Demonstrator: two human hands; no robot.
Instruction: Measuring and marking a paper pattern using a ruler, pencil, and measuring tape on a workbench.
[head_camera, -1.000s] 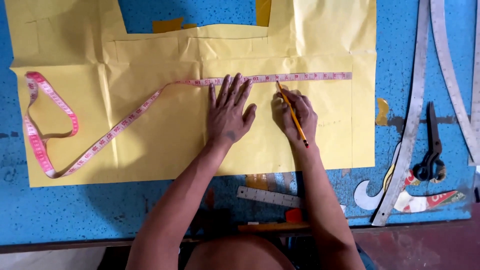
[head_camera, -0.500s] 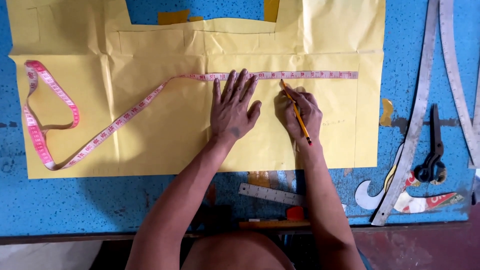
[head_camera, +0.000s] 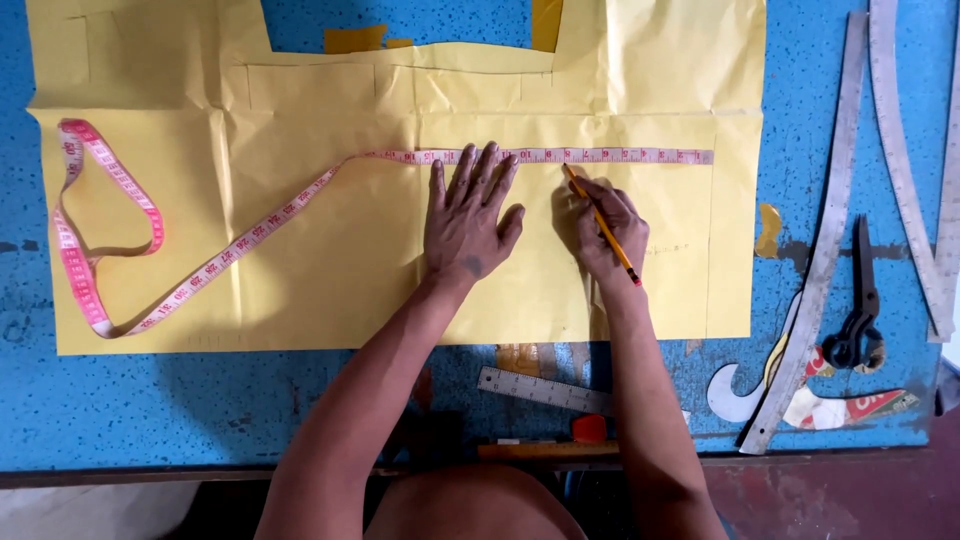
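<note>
Shifted slightly since half a second ago: whole view a little lower and to the right, both hands kept in place on the paper, pencil tip still at the tape's edge. Seen from above, one large sheet of yellow pattern paper (head_camera: 330, 260) spread flat on a blue worktable (head_camera: 150, 410). One pink measuring tape (head_camera: 250, 235) stretched straight across the paper's upper middle, then trailing down to the left into a loose loop. Left hand (head_camera: 468, 215) open, palm down, fingers spread, fingertips pressing on the tape. Right hand (head_camera: 608, 225) just beside it, closed around one yellow pencil (head_camera: 600, 222), point touching the paper right below the tape. Off to the right on the bare table, three long metal rulers (head_camera: 820, 260), straight and curved, and one pair of black scissors (head_camera: 860, 300) lying between them. Near the table's front edge, one short steel ruler (head_camera: 545, 390), one small orange object (head_camera: 590, 428), too small to identify.
</note>
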